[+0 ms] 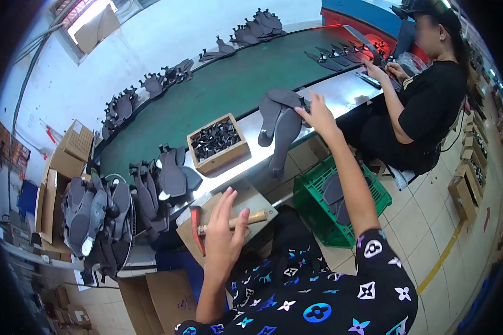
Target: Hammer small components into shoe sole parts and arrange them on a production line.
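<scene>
Grey soles (288, 134) are lying at right hand (321, 118), grip unclear; left hand (224, 237) is hovering empty, fingers loose; lifting singly seems safest.

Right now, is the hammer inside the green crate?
No, the hammer lies on the pale board, partly hidden by the left hand, outside the green crate.

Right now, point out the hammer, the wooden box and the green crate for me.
Hammer (195, 223), head view, on its red head.
Wooden box (224, 160), head view, on its near wall.
Green crate (317, 213), head view, on its side wall.
</scene>
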The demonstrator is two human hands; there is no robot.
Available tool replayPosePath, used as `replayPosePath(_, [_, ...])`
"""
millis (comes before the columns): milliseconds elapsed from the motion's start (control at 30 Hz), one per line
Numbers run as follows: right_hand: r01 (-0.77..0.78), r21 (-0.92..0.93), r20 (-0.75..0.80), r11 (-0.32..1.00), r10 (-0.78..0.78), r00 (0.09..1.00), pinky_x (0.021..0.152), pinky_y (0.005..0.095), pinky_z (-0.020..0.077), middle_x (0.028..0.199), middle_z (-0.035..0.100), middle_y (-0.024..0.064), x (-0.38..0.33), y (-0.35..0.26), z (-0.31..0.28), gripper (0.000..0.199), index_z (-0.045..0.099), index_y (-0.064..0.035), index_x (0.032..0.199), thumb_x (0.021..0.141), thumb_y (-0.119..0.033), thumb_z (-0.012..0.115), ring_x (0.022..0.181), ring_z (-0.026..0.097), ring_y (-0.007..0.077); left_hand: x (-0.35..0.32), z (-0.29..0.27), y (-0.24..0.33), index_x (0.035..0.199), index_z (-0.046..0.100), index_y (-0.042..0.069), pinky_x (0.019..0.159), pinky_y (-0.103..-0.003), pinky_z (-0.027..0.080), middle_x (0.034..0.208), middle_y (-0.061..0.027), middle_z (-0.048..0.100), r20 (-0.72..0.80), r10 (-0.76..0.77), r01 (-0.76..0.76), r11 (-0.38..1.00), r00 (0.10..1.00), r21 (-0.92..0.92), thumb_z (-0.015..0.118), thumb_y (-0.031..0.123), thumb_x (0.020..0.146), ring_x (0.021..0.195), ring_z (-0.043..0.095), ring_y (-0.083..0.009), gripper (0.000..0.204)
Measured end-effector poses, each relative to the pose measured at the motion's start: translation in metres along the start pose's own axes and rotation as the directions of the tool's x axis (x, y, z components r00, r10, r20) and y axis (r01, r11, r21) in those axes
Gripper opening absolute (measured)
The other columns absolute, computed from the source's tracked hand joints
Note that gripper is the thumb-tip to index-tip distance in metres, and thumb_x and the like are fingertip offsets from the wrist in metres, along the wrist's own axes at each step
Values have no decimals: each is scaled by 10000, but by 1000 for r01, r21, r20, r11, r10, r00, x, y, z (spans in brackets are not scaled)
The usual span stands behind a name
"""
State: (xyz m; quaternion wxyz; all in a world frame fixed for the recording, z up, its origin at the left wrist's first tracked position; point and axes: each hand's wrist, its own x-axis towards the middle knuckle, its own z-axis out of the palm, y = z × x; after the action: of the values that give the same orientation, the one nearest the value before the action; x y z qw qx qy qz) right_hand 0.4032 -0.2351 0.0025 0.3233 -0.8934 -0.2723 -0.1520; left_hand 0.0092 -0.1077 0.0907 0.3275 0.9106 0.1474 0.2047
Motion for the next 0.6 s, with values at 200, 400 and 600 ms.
replayPosePath(200, [185, 19, -85, 983, -182, 980, 745, 574, 530, 865, 675, 293, 81, -19, 15, 174, 560, 29, 960, 899, -134, 563, 841, 662, 491, -22, -21, -14, 1261, 602, -35, 1081, -430, 404, 1357, -236, 575, -153, -19, 22, 1000, 988, 20, 620, 206, 970, 1282, 527, -399, 378])
replayPosePath(400, [231, -154, 523, 961, -119, 844, 975, 458, 476, 1303, 522, 259, 73, 0, 42, 583, 531, 23, 1279, 891, -382, 690, 1185, 548, 433, -24, -27, -18, 1231, 620, -25, 1080, -433, 406, 1349, -230, 579, -126, -36, 33, 999, 991, -26, 625, 186, 958, 1278, 529, -404, 344])
replayPosePath(600, [343, 82, 342, 936, -350, 872, 977, 438, 485, 1336, 477, 210, 13, -42, 49, 563, 577, -86, 1287, 859, -412, 744, 1152, 586, 395, -29, -14, -29, 1196, 641, -9, 1084, -431, 397, 1353, -212, 582, -106, 6, -8, 1000, 994, -24, 638, 189, 951, 1276, 534, -380, 315])
